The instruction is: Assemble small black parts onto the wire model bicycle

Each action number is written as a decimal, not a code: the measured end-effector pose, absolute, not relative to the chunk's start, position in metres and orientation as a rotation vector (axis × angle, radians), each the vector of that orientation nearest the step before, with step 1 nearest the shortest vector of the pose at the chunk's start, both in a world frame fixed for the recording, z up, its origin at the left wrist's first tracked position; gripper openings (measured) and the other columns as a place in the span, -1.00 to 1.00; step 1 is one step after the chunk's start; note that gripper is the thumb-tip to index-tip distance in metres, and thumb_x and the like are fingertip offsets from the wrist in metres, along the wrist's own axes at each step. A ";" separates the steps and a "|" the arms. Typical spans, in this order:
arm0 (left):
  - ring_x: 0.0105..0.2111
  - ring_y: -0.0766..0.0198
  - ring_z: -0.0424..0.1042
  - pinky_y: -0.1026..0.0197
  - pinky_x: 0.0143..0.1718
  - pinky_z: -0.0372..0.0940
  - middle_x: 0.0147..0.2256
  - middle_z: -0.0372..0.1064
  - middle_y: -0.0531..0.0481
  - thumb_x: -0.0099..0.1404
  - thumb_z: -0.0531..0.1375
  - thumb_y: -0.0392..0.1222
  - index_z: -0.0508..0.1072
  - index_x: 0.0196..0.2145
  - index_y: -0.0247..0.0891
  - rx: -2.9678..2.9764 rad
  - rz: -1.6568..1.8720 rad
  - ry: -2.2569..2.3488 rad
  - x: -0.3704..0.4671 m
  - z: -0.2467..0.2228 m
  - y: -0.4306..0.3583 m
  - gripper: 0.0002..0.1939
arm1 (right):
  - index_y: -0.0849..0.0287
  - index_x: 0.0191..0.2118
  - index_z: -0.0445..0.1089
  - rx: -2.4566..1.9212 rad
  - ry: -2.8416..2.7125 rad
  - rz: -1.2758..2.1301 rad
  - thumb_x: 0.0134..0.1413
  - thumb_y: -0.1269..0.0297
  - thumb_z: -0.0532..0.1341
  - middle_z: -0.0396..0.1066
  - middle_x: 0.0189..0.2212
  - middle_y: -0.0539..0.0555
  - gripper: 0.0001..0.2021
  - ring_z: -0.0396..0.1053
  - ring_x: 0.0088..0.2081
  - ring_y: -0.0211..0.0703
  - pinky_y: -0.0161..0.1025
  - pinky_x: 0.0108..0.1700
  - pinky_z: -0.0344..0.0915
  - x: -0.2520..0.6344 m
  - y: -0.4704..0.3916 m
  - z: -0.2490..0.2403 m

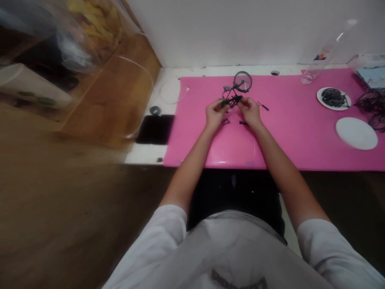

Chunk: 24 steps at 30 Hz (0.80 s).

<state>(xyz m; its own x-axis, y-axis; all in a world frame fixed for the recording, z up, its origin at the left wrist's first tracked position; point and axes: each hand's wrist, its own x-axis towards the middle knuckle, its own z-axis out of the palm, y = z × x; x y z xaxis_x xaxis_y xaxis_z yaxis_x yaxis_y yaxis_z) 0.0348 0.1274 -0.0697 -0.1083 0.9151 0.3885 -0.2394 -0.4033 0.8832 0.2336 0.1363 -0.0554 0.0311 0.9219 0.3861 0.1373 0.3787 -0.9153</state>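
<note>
Between my two hands is a small black model bicycle frame, held just above the pink mat. My left hand pinches its left end, and my right hand grips the right end with closed fingers. Beyond the frame lies a spoked wheel with a fork and dark parts beside it; whether it joins the frame I cannot tell. Small black pieces rest near my left wrist, and another dark piece is by my right wrist. A small black screwdriver lies right of my right hand.
At right are a white plate of black parts, a white lid or plate and several small bicycles. A clear bottle stands behind. On the left lie a black tablet-like slab, a round dark object and a white cable.
</note>
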 end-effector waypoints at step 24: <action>-0.27 0.20 0.68 0.07 -0.12 0.63 -0.22 0.73 -0.08 0.05 0.76 0.30 0.73 -0.06 -0.14 0.942 1.374 0.800 0.031 -0.054 0.111 -0.32 | 0.03 -0.22 0.65 -1.067 -1.491 0.837 -0.04 -0.78 0.42 0.72 -0.21 0.13 -0.16 0.63 -0.15 0.03 0.03 0.00 0.61 0.222 0.117 -0.036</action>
